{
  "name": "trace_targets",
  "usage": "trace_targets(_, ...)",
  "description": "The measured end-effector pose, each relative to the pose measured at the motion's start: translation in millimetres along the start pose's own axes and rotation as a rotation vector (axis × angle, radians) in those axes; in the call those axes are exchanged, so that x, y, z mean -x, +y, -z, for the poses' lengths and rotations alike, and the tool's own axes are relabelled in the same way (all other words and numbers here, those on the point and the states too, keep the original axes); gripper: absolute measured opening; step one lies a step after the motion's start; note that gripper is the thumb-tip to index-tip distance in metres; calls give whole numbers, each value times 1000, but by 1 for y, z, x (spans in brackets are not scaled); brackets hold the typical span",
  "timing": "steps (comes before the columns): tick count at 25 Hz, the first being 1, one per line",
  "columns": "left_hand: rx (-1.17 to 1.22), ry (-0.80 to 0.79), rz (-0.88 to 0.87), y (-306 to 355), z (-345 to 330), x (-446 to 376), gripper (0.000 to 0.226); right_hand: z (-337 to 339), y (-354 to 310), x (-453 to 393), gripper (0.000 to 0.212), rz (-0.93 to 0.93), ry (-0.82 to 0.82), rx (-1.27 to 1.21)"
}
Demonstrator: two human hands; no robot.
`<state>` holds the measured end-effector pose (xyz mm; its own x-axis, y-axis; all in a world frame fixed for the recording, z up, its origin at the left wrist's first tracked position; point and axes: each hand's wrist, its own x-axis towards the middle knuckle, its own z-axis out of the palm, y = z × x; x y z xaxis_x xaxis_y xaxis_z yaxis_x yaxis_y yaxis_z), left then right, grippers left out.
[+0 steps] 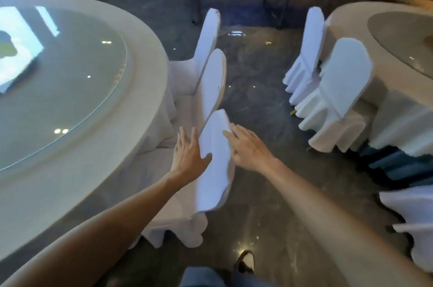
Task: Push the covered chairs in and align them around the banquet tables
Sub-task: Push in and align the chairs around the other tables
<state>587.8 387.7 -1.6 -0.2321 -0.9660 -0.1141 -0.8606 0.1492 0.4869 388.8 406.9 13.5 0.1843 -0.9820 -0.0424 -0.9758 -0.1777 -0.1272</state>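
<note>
Flanking chair back (pixel 214 158) — fingers (pixel 230 135) straight, touching cover.

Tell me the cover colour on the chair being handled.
Plain white, no pattern, on the chair; seen in the head view.

chair covers (pixel 215 160) are plain white cloth, matt and a bit wrinkly. Left desk (pixel 150 90) is draped in cream cloth with a glossy glass turntable (pixel 65 80) reflecting lights. Floor (pixel 257 104) is dark polished stone, really shiny.

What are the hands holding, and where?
Nothing is gripped: left hand and right hand lie open-fingered against the nearest covered chair's backrest top, one each side.
</note>
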Motion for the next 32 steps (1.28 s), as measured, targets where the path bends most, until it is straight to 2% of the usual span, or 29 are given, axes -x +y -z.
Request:
trace_targets(2, 37, 63, 80, 28, -11, -24, 90, 6, 44, -30, 68, 61, -2, -3)
trace_targets(5, 83, 78, 228, 60, -28, -72, 92, 13, 105, -91, 73, 130, -73, -25)
trace_targets(10, 167, 80, 427, 83, -57, -133, 95, 7, 152, -172, 74, 260, -122, 28)
trace_targets(12, 190, 31, 487, 86, -75, -171, 93, 4, 170, -210, 73, 325, -125, 78)
trace_targets(15, 212, -121, 607, 79, -95, -225, 65, 8, 198, -270, 76, 423, -174, 154)
trace_targets(18, 108, -231, 704, 78, -102, -251, 36, 8, 223, -322, 75, 543, -212, 238)
trace_targets(20, 68, -225, 743, 78, -104, -261, 28, 7, 234, -360, 73, 610, -229, 284)
trace_targets(24, 67, -160, 897, 80, -115, -270, 33, -9, 237, -418, 70, 802, -303, 375)
trace_targets(28, 72, -107, 1003, 97, -112, -273, 31, -34, 234, -461, 55, 1014, -391, 493)
trace_targets(32, 55, -39, 1202, 119, -112, -263, 41, -33, 233, -495, 41, 1196, -378, 512)
